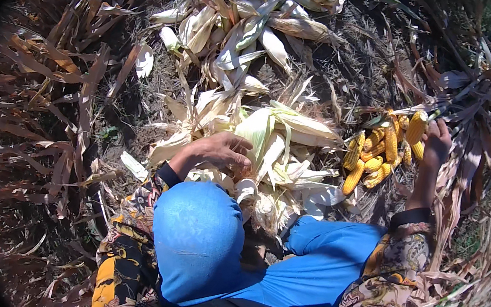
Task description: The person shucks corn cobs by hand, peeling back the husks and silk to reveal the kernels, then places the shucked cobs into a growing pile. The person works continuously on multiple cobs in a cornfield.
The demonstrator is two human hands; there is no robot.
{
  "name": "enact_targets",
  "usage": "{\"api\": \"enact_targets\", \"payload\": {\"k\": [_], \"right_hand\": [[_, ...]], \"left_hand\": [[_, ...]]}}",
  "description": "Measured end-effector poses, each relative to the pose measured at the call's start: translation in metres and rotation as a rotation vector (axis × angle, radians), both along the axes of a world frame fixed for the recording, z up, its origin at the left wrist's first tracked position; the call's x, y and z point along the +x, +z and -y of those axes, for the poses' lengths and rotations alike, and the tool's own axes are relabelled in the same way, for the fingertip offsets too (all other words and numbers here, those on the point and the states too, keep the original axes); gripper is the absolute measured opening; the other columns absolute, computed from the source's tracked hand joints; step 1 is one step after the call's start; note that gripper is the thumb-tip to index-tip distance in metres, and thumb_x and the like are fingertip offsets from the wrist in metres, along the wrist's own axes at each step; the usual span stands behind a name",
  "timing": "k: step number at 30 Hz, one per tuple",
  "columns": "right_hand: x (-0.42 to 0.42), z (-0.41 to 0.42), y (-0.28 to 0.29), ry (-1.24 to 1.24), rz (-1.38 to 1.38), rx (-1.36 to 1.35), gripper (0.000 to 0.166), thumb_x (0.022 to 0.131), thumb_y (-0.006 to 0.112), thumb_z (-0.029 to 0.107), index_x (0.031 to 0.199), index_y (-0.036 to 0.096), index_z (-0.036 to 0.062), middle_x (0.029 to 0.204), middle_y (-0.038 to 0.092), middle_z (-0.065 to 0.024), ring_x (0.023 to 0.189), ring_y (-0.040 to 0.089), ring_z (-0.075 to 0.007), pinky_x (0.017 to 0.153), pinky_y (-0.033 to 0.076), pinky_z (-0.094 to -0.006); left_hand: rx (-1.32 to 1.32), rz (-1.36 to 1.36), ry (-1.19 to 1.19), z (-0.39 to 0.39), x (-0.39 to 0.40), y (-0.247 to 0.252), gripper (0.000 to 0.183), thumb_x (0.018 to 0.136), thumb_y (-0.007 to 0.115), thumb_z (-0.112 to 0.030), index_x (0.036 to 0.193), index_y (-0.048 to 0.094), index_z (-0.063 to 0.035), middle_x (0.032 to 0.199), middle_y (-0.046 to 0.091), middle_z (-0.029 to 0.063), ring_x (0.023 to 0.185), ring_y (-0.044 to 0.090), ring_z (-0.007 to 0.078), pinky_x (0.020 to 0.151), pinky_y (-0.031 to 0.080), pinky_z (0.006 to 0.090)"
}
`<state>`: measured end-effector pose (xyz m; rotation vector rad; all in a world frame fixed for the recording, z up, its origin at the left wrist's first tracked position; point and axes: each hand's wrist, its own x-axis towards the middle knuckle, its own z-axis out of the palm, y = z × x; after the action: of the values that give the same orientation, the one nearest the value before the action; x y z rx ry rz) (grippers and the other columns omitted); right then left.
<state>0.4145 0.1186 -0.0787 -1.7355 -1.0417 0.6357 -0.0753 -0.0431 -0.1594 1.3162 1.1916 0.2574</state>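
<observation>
My left hand (223, 152) is over a heap of pale corn husks (273, 157), fingers loosely bent and parted. No cob shows in it; brown corn silk lies just beside its fingertips. My right hand (438, 139) is stretched out to the right, beside a bare yellow corn cob (416, 127) at the top of a small pile of husked corn cobs (375, 148). Its fingers meet or nearly meet that cob's right side, and whether they grip it is unclear. Blue cloth (323, 273) covers my bent knees.
Ahead, corn ears in their husks (244, 26) lie heaped on the soil. Dry corn stalks and leaves (65, 95) cover the ground at left, with more dry stalks (471, 119) at right. A loose husk piece (144, 61) lies left of the heap.
</observation>
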Motion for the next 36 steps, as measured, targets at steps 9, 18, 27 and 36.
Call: {"api": "enact_targets", "payload": {"k": [9,18,27,36], "right_hand": [[-0.140,0.065,0.030,0.721,0.197,0.012,0.023,0.090,0.057,0.011,0.111,0.062,0.0009,0.089,0.068,-0.0170,0.068,0.067,-0.0223,0.062,0.052,-0.0327],[-0.198,0.116,0.026,1.587,0.561,-0.220,0.042,0.083,0.053,0.008,0.121,0.042,-0.0054,0.097,0.051,-0.0142,0.092,0.056,-0.0296,0.083,0.045,-0.0395],[-0.203,0.103,0.035,1.490,0.455,-0.248,0.040,0.081,0.055,0.006,0.117,0.045,-0.0058,0.095,0.054,-0.0145,0.097,0.058,-0.0295,0.076,0.046,-0.0402],[-0.210,0.098,0.042,1.365,0.398,-0.066,0.014,0.081,0.057,0.002,0.094,0.053,-0.0003,0.079,0.057,-0.0174,0.074,0.061,-0.0346,0.063,0.049,-0.0408]], "left_hand": [[0.422,-0.445,0.285,-0.114,0.000,-0.074,0.023,0.085,0.060,-0.017,0.100,0.066,-0.0006,0.085,0.067,0.0165,0.079,0.065,0.0246,0.071,0.049,0.0318],[0.849,-0.844,-0.151,-0.176,-0.008,-0.189,0.063,0.065,0.054,0.003,0.127,0.049,-0.0059,0.131,0.046,0.0188,0.125,0.039,0.0376,0.103,0.037,0.0406],[1.378,-0.948,-0.221,-0.168,-0.013,-0.190,0.019,0.075,0.055,-0.013,0.090,0.061,-0.0021,0.097,0.053,0.0105,0.091,0.051,0.0269,0.089,0.035,0.0397],[0.907,-0.916,0.095,-0.076,-0.033,-0.057,0.039,0.074,0.073,-0.023,0.106,0.061,-0.0050,0.095,0.056,0.0073,0.085,0.059,0.0252,0.070,0.049,0.0374]]}}
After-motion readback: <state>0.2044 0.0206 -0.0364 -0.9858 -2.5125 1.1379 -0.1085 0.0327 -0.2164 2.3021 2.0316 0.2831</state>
